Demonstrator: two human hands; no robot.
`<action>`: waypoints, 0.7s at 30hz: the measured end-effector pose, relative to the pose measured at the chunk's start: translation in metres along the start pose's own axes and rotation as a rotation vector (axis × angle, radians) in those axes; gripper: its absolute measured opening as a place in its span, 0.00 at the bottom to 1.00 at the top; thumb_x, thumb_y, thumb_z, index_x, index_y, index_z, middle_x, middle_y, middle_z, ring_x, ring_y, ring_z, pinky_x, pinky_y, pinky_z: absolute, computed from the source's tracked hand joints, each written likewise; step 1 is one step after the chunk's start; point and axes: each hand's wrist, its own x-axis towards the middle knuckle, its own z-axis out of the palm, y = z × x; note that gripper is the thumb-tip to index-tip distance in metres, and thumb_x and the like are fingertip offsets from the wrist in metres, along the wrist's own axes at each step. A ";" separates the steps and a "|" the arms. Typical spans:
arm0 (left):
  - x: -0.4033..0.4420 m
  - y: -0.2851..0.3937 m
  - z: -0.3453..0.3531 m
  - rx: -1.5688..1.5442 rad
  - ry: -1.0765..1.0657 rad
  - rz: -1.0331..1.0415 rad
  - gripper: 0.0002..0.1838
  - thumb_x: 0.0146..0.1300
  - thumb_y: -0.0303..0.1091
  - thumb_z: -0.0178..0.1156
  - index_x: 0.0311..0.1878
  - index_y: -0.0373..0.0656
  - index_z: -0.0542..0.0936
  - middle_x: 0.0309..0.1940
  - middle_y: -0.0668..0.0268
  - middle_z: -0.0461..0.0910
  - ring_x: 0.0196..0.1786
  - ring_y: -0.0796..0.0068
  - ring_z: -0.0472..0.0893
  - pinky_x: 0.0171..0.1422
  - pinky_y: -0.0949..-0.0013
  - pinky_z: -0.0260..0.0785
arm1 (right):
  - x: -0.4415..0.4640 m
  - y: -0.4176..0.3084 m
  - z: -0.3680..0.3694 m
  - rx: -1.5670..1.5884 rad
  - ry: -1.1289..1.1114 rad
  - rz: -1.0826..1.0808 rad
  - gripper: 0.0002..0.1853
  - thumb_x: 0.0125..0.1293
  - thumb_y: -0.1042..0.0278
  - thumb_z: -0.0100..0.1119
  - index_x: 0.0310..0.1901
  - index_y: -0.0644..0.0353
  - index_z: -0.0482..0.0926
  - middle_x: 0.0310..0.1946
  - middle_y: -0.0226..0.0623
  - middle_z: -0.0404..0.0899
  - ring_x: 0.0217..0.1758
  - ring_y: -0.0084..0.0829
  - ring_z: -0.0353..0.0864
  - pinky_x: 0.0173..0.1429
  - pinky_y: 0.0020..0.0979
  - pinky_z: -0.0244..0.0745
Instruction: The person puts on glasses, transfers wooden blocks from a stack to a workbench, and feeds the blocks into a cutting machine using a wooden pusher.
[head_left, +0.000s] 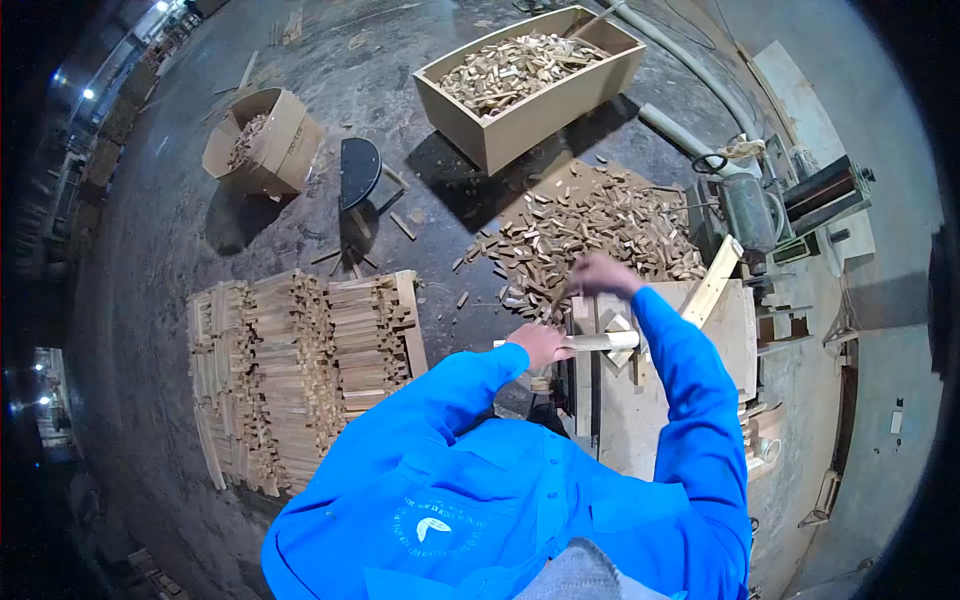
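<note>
My left hand (541,345) is closed around a pale wooden piece (603,342) that lies across the left edge of the work table (640,420). Farther forward, my right hand (603,273) is raised over the table's far left corner, blurred by motion; its fingers are smeared, and whether it holds anything is unclear. Small wood blocks (618,330) lie on the table beside the pale piece. A long light board (715,283) slants across the table's far right corner.
Offcuts (590,225) are heaped on the floor beyond the table. Behind them stands a wooden bin (490,140) of scraps. Stacked wood strips (290,375) lie at left, with a cardboard box (290,145) and a black-topped stool (360,172) farther off. Machinery (750,215) stands at right.
</note>
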 end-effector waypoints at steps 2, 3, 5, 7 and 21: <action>-0.007 -0.007 -0.001 -0.033 0.042 0.018 0.34 0.73 0.66 0.53 0.53 0.38 0.81 0.40 0.45 0.87 0.45 0.40 0.87 0.51 0.39 0.78 | 0.059 -0.019 -0.037 0.232 0.289 -0.032 0.13 0.73 0.63 0.64 0.46 0.64 0.89 0.30 0.30 0.85 0.30 0.24 0.82 0.31 0.25 0.74; -0.012 -0.008 -0.002 -0.029 0.031 0.020 0.34 0.73 0.66 0.53 0.53 0.38 0.81 0.40 0.45 0.87 0.45 0.40 0.87 0.51 0.39 0.78 | 0.075 -0.049 -0.051 0.491 0.388 -0.172 0.21 0.74 0.60 0.66 0.60 0.65 0.83 0.34 0.33 0.86 0.33 0.24 0.84 0.36 0.26 0.78; -0.018 -0.012 -0.007 -0.026 0.020 -0.004 0.35 0.74 0.66 0.52 0.56 0.38 0.80 0.41 0.44 0.87 0.45 0.39 0.87 0.51 0.39 0.78 | 0.080 -0.128 -0.055 0.893 0.472 -0.373 0.27 0.69 0.51 0.72 0.59 0.66 0.82 0.40 0.44 0.88 0.38 0.24 0.85 0.41 0.30 0.81; -0.017 -0.030 0.007 -0.063 0.047 0.026 0.35 0.74 0.67 0.52 0.56 0.38 0.79 0.42 0.43 0.87 0.47 0.38 0.86 0.52 0.40 0.78 | 0.122 -0.130 -0.056 0.223 0.743 -0.531 0.36 0.67 0.49 0.74 0.66 0.69 0.76 0.52 0.54 0.87 0.51 0.37 0.89 0.53 0.37 0.84; -0.026 -0.016 0.006 0.078 0.025 -0.004 0.31 0.75 0.64 0.54 0.48 0.38 0.79 0.40 0.41 0.86 0.46 0.33 0.84 0.49 0.36 0.74 | -0.221 0.059 0.175 -0.073 1.353 0.254 0.23 0.68 0.57 0.66 0.58 0.66 0.82 0.50 0.53 0.85 0.53 0.55 0.83 0.61 0.51 0.77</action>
